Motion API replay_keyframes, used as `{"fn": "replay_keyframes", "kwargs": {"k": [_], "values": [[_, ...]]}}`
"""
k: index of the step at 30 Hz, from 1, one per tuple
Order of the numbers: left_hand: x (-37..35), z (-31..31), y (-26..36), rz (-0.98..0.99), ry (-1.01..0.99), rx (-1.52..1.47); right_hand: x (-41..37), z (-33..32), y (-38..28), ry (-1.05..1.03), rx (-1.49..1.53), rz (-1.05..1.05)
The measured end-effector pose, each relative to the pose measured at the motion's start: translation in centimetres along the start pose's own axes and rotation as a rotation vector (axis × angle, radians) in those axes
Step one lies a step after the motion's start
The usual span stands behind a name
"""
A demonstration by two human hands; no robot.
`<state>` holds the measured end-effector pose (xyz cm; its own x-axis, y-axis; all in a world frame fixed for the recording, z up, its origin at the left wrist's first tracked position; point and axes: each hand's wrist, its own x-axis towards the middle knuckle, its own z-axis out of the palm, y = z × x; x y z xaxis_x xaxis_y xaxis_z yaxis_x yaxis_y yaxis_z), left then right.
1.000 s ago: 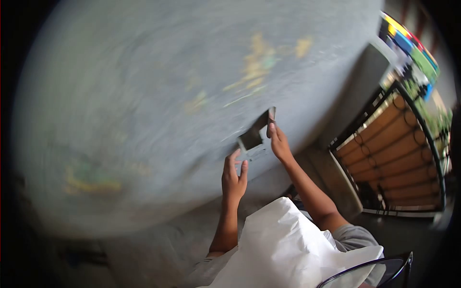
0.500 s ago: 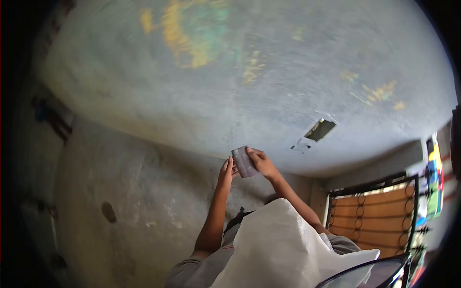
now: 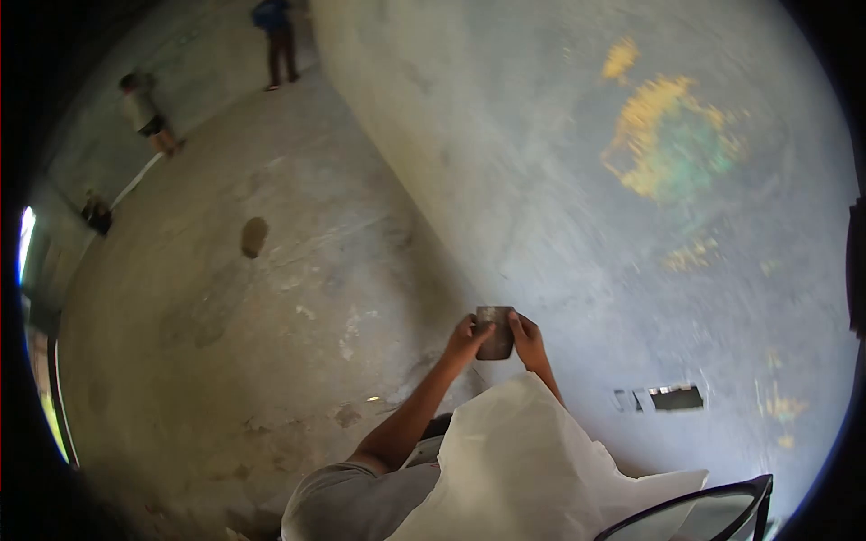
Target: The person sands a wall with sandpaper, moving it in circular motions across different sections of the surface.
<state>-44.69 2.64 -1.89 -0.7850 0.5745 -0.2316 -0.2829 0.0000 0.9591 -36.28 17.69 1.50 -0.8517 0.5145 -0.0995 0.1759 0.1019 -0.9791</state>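
A small dark, flat rectangular piece (image 3: 494, 333) is held up in front of my body, beside the wall. My left hand (image 3: 470, 339) grips its left edge, with the thumb lying across its face. On the right edge, my right hand (image 3: 527, 337) closes on the same piece. What the piece is made of is too small to tell. White sheet-like material (image 3: 514, 460) covers part of the view below my hands.
The painted wall (image 3: 523, 162) has yellow-green patches and a rectangular hole (image 3: 677, 398). A dark spot (image 3: 254, 237) marks the floor (image 3: 298, 279). Standing people (image 3: 279, 41) (image 3: 147, 113) and a low dark figure (image 3: 96, 213) are far left. Glasses (image 3: 713, 509) show at lower right.
The view has swung left, bringing more floor and people into sight and losing the orange gate. My left thumb now lies over the piece, and the piece appears more upright.
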Motion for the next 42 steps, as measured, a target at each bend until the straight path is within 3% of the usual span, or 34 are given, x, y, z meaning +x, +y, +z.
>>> {"fn": "replay_keyframes", "kwargs": {"k": [4, 7, 9, 12, 14, 17, 19, 21, 23, 25, 26, 27, 29, 30, 32, 36, 38, 42], "values": [[1.2, 0.2, 1.3, 0.053, 0.014, -0.084, 2.5, 0.0, 0.2, -0.019, -0.082, 0.012], [2.6, 0.4, 1.4, -0.042, -0.082, -0.303, 3.6, 0.1, 0.4, 0.025, -0.070, -0.014], [3.7, 1.2, 0.6, -0.321, -0.299, -0.492, 4.1, -1.5, 0.1, -0.016, -0.111, -0.029], [5.1, 2.9, 0.6, -0.317, -0.353, -0.476, 5.6, -4.1, 0.1, -0.064, -0.153, -0.029], [6.0, 4.9, 2.4, -0.290, -0.290, -0.576, 7.5, -6.6, -0.5, -0.103, -0.407, -0.153], [9.0, 7.2, 2.5, -0.206, -0.235, -0.529, 9.6, -10.6, -2.9, -0.101, -0.389, -0.229], [11.0, 8.3, 5.1, -0.071, -0.121, -0.113, 10.2, -14.1, -7.7, -0.107, -0.355, -0.270], [12.6, 9.9, 10.4, -0.253, 0.174, 0.427, 10.3, -17.7, -12.2, -0.045, -0.286, -0.429], [14.5, 11.1, 11.6, -0.006, 0.325, 0.171, 9.5, -20.7, -16.7, 0.058, -0.167, -0.649], [19.0, 9.9, 9.1, 0.144, 0.387, 0.254, 9.3, -23.2, -17.6, 0.249, -0.069, -0.875], [19.3, 11.0, 10.8, 0.138, 0.454, 0.192, 8.7, -24.4, -17.9, 0.363, -0.073, -0.963], [20.5, 11.6, 11.4, 0.278, 0.440, 0.110, 8.2, -25.6, -18.1, 0.421, -0.102, -0.936], [20.9, 14.4, 15.8, 0.312, 0.391, 0.041, 8.1, -27.2, -18.6, 0.573, -0.017, -1.134], [22.2, 15.5, 16.4, 0.319, 0.366, 0.043, 8.0, -28.1, -18.2, 0.597, -0.027, -1.139], [24.6, 17.0, 17.6, 0.633, 0.447, 0.157, 7.7, -29.6, -16.9, 0.725, -0.099, -1.202], [25.6, 22.9, 22.0, 0.641, 0.351, 0.176, 8.0, -32.1, -14.1, 0.870, -0.327, -1.178], [27.3, 25.2, 21.9, 0.981, 0.263, 0.111, 8.3, -32.5, -15.7, 0.771, -0.538, -1.254], [27.9, 29.5, 20.5, 1.046, 0.147, 0.445, 8.4, -32.7, -16.0, 0.754, -0.637, -1.256]]}}
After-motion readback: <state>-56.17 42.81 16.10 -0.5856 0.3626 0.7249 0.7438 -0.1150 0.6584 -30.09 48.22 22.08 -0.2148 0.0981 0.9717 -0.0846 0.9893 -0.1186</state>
